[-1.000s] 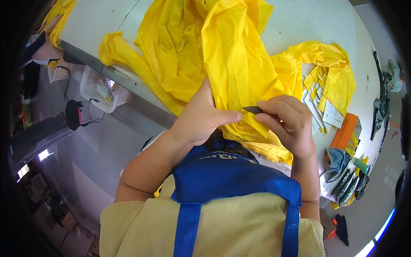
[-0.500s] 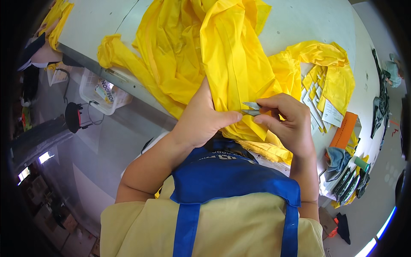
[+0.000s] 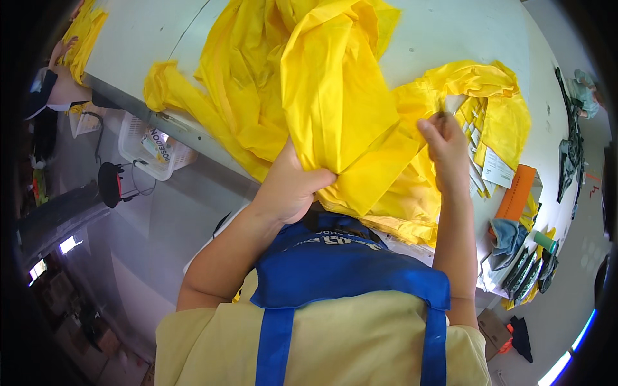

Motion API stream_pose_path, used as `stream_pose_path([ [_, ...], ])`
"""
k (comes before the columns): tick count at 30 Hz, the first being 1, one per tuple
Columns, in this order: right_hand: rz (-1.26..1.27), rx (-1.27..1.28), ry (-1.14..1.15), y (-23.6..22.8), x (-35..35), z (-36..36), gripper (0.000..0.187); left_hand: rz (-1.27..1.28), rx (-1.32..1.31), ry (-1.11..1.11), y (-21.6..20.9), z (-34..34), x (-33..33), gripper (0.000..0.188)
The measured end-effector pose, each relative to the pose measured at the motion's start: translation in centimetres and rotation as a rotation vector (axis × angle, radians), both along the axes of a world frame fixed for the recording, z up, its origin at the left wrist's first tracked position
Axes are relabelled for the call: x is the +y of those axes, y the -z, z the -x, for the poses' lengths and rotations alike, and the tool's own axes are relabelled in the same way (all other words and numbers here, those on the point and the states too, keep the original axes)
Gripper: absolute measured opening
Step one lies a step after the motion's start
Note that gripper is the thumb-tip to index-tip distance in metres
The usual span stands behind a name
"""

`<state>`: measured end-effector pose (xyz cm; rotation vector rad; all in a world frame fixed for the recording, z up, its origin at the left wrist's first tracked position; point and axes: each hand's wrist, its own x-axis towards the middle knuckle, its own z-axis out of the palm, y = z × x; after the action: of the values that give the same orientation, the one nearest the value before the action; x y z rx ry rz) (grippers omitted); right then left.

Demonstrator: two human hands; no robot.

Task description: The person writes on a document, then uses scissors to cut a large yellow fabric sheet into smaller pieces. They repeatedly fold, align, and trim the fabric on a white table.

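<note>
A large yellow garment (image 3: 347, 103) lies bunched over the table in front of me, its near part raised toward my body. My left hand (image 3: 290, 186) grips a fold of it, thumb on top and the other fingers hidden behind the cloth. To the right, my right hand (image 3: 449, 154) is lifted over the garment with its fingers curled closed. It holds small metal thread snips (image 3: 442, 104); only their blurred dark end shows above the fingers. A yellow sleeve and white printed labels (image 3: 496, 168) lie beyond that hand.
An orange box (image 3: 517, 193), a blue-grey cloth (image 3: 506, 235) and a green spool (image 3: 545, 242) stand along the right side of the white table (image 3: 450, 32). Below its left edge is a white basket (image 3: 132, 138). Another person's hand (image 3: 61, 50) rests by yellow cloth at far left.
My right hand has moved up and right with the snips, away from the fold near my left thumb. My left hand has shifted slightly left with the cloth.
</note>
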<state>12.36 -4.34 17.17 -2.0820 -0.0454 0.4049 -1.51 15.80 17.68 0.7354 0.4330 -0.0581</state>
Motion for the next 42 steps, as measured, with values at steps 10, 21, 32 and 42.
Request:
stream_pose_path([
  [10, 0.226, -0.04, -0.203, 1.8, -0.3, 1.5, 0.047, 0.337, -0.19, -0.044, 5.5, 2.5, 2.0, 0.063],
  [21, -0.18, -0.006, 0.251, 6.5, 1.1, -1.2, 0.042, 0.112, 0.13, -0.15, 8.5, 4.2, 2.9, 0.067],
  [32, -1.038, 0.461, 0.607, 13.2, -1.7, -17.9, 0.026, -1.519, 0.225, 0.186, 7.6, 2.6, 3.2, 0.089],
  [42, -0.174, -0.085, -1.073, -1.0, 4.1, 3.7, 0.018, -0.249, 0.05, -0.084, 0.7, -9.9, 5.0, 0.085],
])
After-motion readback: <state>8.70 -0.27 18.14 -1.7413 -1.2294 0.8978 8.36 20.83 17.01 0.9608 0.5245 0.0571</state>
